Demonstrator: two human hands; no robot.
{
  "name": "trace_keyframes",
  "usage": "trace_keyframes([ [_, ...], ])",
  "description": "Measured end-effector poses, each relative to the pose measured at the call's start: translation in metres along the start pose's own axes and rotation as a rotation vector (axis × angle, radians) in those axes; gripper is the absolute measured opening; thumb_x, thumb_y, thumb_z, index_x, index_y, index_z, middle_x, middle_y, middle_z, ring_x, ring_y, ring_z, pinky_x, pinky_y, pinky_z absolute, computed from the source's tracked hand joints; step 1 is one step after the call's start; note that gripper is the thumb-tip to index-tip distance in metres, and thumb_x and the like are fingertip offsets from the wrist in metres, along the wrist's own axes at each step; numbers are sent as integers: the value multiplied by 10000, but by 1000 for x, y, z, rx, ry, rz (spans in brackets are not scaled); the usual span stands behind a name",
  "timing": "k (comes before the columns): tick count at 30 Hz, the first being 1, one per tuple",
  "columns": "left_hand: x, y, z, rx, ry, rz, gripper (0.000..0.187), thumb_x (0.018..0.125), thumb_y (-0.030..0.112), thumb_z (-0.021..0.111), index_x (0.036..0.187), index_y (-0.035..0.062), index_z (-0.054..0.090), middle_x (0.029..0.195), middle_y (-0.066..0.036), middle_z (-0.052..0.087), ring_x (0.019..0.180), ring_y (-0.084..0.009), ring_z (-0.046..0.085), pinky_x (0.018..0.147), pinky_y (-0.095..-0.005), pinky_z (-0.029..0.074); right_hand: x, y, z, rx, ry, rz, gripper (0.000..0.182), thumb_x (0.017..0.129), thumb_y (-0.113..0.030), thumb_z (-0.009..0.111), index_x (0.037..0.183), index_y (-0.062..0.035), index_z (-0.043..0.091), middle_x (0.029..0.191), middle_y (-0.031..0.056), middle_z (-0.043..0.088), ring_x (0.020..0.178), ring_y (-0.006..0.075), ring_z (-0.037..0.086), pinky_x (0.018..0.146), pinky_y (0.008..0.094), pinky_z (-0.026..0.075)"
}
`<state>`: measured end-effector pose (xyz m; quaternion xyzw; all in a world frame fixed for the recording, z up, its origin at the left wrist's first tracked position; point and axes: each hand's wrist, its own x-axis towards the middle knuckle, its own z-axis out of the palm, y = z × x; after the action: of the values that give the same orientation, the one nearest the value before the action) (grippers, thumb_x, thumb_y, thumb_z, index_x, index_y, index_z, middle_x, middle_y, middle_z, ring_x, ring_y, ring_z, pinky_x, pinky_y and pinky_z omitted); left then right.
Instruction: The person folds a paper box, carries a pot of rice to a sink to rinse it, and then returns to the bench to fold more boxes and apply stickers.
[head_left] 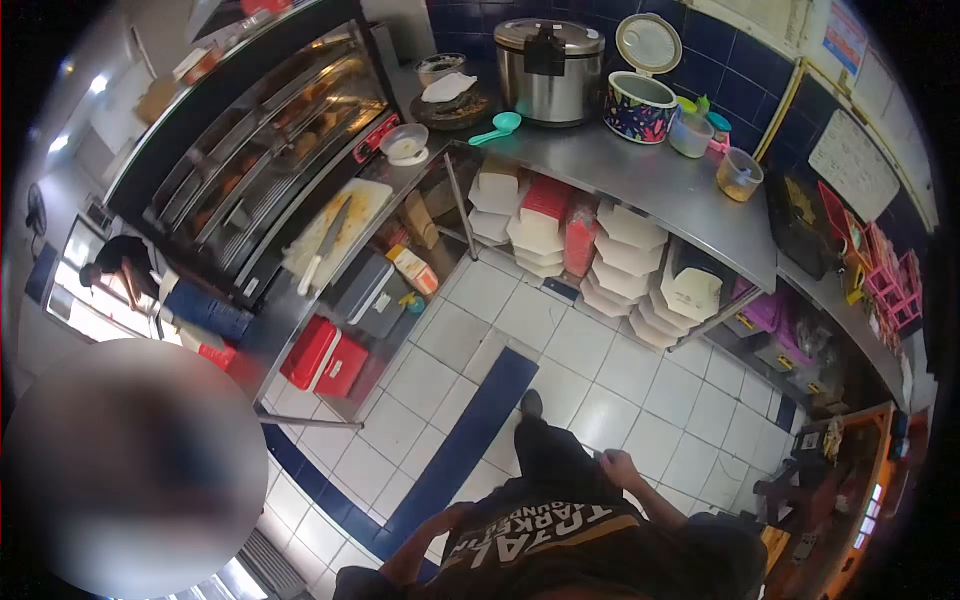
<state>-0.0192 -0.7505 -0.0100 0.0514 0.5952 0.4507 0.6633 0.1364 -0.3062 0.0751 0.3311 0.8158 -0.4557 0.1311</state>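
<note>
Viewing: head camera, directed steeply down at a tiled floor (560, 340).
Right hand (618, 466): seen at the hip, laid against dark trousers (550, 450); fingers curled, nothing visibly gripped.
Left hand (455, 512): mostly hidden at the shirt (540, 545) edge; grip cannot be told.
Far counter (640, 170): steel; a rice cooker (550, 70) and an open patterned pot (640, 105) are set on it.
Under-counter shelf: stacked white containers (625, 255) are stored.
Left bench: a cutting board (340, 230) with a knife (325, 250) is placed.

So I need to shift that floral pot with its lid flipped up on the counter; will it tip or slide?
The floral pot looks squat and wide, so probably stable. Its raised lid may swing or shut if jostled. The steel counter looks smooth, so it would likely slide.
</note>
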Motion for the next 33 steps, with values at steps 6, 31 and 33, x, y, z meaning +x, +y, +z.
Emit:
trace_keyframes([
  [6, 61, 120, -73, 293, 243, 322, 338, 963, 280, 565, 1156, 13, 643, 1089, -126, 680, 1020, -231, 629, 896, -392, 492, 163, -58, -42, -135, 190, -14, 473, 951, -444, 525, 822, -5, 644, 802, 243, 661, 783, 411, 656, 721, 490, 506],
  [31, 298, 847, -336, 1327, 744, 954, 289, 858, 121, 622, 1094, -32, 557, 1081, -220, 549, 1042, -404, 542, 875, -499, 461, 544, -376, -285, -154, 579, -174, 169, 881, -191, 620, 953, -42, 649, 850, 167, 685, 793, 352, 670, 710, 456, 529],
  [33, 329, 890, -329, 1385, 752, 930, 343, 856, 122, 631, 1145, -44, 549, 1094, -210, 551, 1059, -403, 536, 901, -489, 461, 561, -377, -334, -152, 782, -272, 127, 876, -142, 630, 946, -40, 658, 863, 159, 691, 771, 330, 677, 700, 431, 538],
])
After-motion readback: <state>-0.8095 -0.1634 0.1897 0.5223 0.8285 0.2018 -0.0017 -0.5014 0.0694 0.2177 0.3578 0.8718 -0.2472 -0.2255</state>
